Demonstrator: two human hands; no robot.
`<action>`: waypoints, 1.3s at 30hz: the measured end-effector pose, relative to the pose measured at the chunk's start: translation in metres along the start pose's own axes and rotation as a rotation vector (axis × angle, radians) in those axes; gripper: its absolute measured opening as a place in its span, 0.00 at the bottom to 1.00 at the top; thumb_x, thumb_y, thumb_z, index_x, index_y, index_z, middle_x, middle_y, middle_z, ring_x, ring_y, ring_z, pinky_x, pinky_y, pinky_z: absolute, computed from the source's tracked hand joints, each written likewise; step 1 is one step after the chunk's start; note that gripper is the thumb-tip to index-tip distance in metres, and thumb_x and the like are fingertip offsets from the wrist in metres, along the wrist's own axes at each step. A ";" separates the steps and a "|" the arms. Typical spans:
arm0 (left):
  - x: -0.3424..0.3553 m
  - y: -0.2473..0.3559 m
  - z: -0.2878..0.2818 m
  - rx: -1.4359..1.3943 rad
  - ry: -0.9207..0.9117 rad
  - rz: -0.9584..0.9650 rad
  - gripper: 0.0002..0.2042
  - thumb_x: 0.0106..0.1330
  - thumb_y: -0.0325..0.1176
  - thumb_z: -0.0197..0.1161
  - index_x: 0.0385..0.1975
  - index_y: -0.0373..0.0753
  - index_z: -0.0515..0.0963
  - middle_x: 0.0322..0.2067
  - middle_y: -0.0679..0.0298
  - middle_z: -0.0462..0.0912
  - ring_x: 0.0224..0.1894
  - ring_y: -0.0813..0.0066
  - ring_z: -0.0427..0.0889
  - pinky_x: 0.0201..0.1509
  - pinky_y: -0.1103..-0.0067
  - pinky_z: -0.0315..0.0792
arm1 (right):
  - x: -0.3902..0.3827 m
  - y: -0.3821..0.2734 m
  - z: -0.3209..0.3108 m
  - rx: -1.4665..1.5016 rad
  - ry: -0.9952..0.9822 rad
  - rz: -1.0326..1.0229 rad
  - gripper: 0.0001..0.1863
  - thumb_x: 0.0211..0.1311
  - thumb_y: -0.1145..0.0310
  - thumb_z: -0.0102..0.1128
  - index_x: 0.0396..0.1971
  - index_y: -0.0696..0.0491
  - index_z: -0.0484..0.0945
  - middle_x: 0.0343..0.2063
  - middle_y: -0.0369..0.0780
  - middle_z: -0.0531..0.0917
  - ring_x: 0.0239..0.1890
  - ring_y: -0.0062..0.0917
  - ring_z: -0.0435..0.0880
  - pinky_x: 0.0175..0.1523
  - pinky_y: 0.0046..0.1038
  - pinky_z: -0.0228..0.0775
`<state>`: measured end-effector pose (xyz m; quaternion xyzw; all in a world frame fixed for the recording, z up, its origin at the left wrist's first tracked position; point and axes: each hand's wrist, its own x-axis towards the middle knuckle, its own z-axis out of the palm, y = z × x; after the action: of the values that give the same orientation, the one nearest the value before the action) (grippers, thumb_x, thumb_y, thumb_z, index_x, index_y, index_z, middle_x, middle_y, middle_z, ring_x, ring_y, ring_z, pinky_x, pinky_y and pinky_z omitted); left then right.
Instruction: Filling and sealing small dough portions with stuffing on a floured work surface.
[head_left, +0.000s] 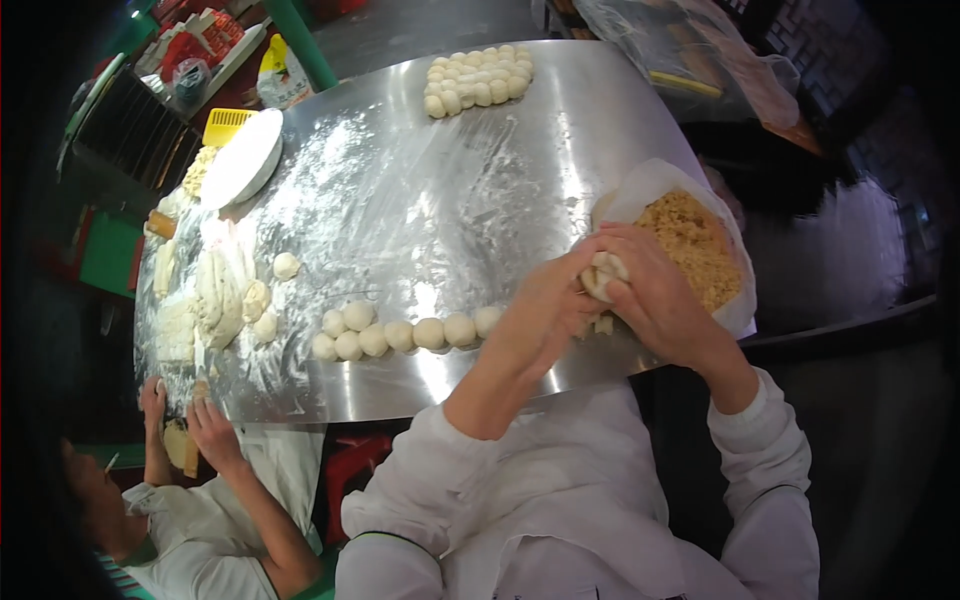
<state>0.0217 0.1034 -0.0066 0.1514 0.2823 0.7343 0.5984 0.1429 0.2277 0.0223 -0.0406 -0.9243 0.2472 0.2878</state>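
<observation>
Between my two hands is a pale dough ball (604, 275), its top gathered into folds. My left hand (545, 310) wraps it from the left, and my right hand (655, 290) closes round it from the right with the thumb pressed near the folds. Just beyond my right hand lies a heap of crumbly tan filling (695, 245) on a white cloth or sheet (640, 190). A row of round dough balls (430, 333) runs along the near edge of the steel table, its right end partly hidden behind my left forearm.
On the floured steel table (400, 230), finished-looking dough balls (480, 78) stand in rows at the far edge. A white basin (245, 160), a yellow basket (226, 125) and dough pieces (215, 300) occupy the left side. A co-worker's hands (210, 430) work at the near left corner.
</observation>
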 end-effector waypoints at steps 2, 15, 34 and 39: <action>-0.005 0.000 -0.010 -0.028 0.014 0.014 0.17 0.78 0.41 0.50 0.52 0.32 0.75 0.47 0.60 0.81 0.49 0.71 0.81 0.57 0.73 0.74 | 0.002 -0.003 0.014 0.036 -0.018 0.019 0.09 0.65 0.72 0.58 0.42 0.58 0.76 0.44 0.48 0.80 0.52 0.44 0.78 0.58 0.40 0.70; -0.030 0.006 -0.027 -0.006 0.065 -0.004 0.19 0.79 0.44 0.48 0.49 0.33 0.76 0.46 0.58 0.82 0.48 0.67 0.82 0.57 0.72 0.73 | 0.013 -0.009 0.042 -0.056 0.001 -0.132 0.11 0.66 0.65 0.59 0.29 0.57 0.71 0.31 0.43 0.76 0.36 0.39 0.77 0.39 0.36 0.71; -0.024 0.013 0.004 0.310 0.348 0.544 0.34 0.81 0.54 0.34 0.67 0.26 0.64 0.65 0.50 0.71 0.66 0.64 0.70 0.72 0.70 0.59 | 0.026 -0.049 0.073 0.346 0.132 -0.098 0.22 0.71 0.58 0.59 0.53 0.62 0.76 0.56 0.51 0.76 0.53 0.46 0.76 0.57 0.38 0.69; -0.046 -0.007 0.002 0.425 0.106 0.602 0.35 0.80 0.57 0.40 0.71 0.30 0.58 0.69 0.58 0.64 0.70 0.71 0.64 0.73 0.73 0.57 | 0.042 -0.058 0.079 0.438 0.353 0.208 0.37 0.78 0.41 0.33 0.65 0.62 0.68 0.64 0.48 0.72 0.65 0.38 0.72 0.68 0.37 0.61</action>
<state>0.0391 0.0607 -0.0043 0.3104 0.4020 0.8091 0.2956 0.0680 0.1520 0.0154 -0.1144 -0.7754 0.4581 0.4192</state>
